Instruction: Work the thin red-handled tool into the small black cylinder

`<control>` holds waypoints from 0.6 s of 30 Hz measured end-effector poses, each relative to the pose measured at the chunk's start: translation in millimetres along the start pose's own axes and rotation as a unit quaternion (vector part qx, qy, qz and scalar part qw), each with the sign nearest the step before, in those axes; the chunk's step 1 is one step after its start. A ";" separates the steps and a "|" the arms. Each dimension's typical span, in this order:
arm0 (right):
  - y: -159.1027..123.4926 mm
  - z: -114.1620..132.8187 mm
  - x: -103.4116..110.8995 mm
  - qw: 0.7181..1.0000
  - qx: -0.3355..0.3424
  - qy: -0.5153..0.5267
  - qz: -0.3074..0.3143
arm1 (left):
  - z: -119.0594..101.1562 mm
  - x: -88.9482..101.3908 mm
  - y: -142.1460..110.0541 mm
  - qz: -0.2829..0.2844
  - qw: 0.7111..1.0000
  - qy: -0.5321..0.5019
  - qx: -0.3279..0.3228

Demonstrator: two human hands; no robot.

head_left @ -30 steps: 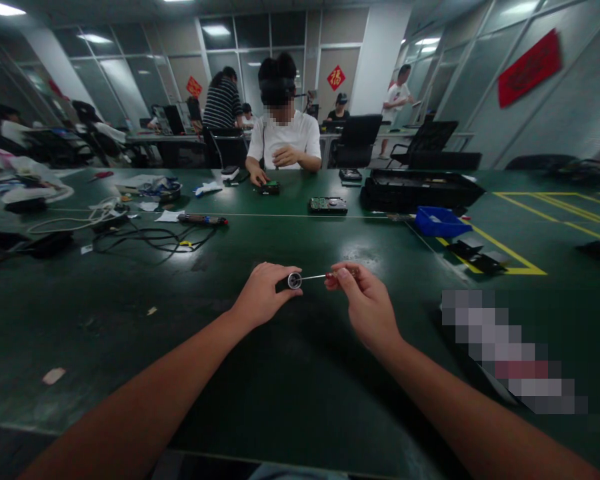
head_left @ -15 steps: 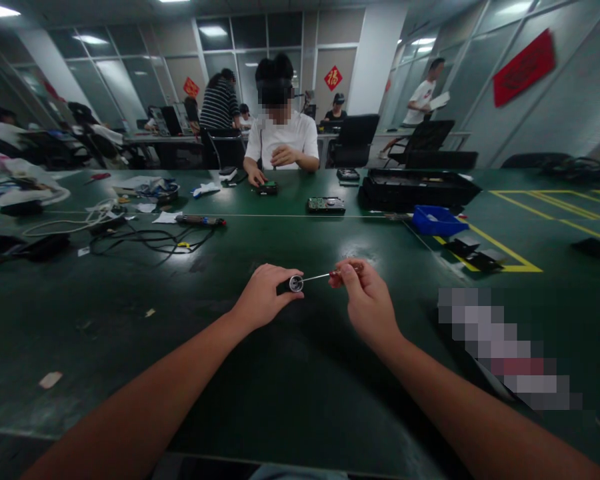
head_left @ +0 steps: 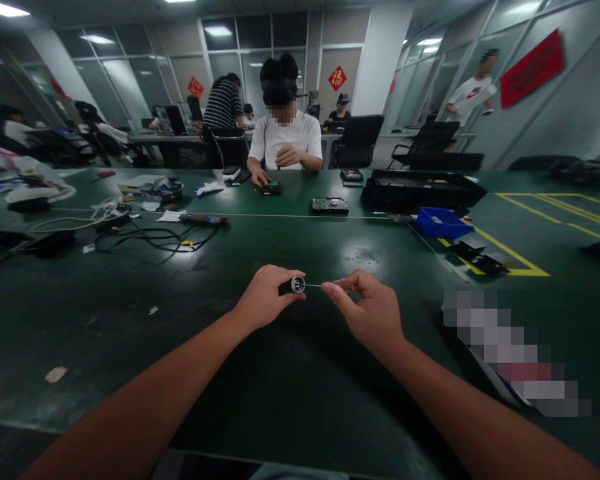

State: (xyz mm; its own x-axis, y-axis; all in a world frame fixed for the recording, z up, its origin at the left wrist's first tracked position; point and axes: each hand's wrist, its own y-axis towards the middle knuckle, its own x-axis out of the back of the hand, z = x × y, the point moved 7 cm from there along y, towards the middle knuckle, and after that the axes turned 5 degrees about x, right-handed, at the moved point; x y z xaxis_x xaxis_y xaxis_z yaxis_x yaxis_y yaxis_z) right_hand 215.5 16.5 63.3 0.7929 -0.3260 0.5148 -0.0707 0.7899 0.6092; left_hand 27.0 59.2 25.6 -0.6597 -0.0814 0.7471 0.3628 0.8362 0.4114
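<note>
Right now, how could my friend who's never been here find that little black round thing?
Start at the big green table, looking just below the picture's middle. There, the left hand grips a small dark cylinder. Unlike the thin tool in the right hand, it has a round end with a silvery rim.

Left grip (head_left: 263, 295) partly hides the cylinder (head_left: 295, 285), right grip (head_left: 373, 308) the screwdriver handle (head_left: 349, 286).

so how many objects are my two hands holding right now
2: a dark cylinder with a silvery rim in your left hand, and a thin-shafted tool in your right hand. Anything tiny behind your fingers would be hidden.
</note>
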 end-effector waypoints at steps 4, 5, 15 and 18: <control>-0.4 1.5 -2.3 1.000 0.009 0.002 0.008 | 0.1 -0.1 -0.6 0.004 1.000 -0.009 0.003; -0.5 1.4 -3.3 1.000 0.011 0.008 0.013 | 0.1 -0.2 -0.7 0.005 1.000 -0.011 0.003; -4.9 0.0 -12.3 0.989 -0.003 0.135 0.057 | 0.9 -2.0 -0.2 0.014 1.000 -0.015 0.010; -5.2 -10.4 -14.7 0.970 -0.073 0.230 0.015 | 2.6 -2.4 -0.2 0.011 1.000 -0.012 0.016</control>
State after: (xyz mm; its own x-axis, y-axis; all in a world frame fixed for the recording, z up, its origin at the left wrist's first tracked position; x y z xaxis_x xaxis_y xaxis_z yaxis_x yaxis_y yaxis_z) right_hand 210.5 22.6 46.2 0.9806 -0.0614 0.1862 -0.0384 0.8711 0.4896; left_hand 26.8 60.6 22.4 -0.6680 -0.0493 0.7425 0.3573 0.8541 0.3780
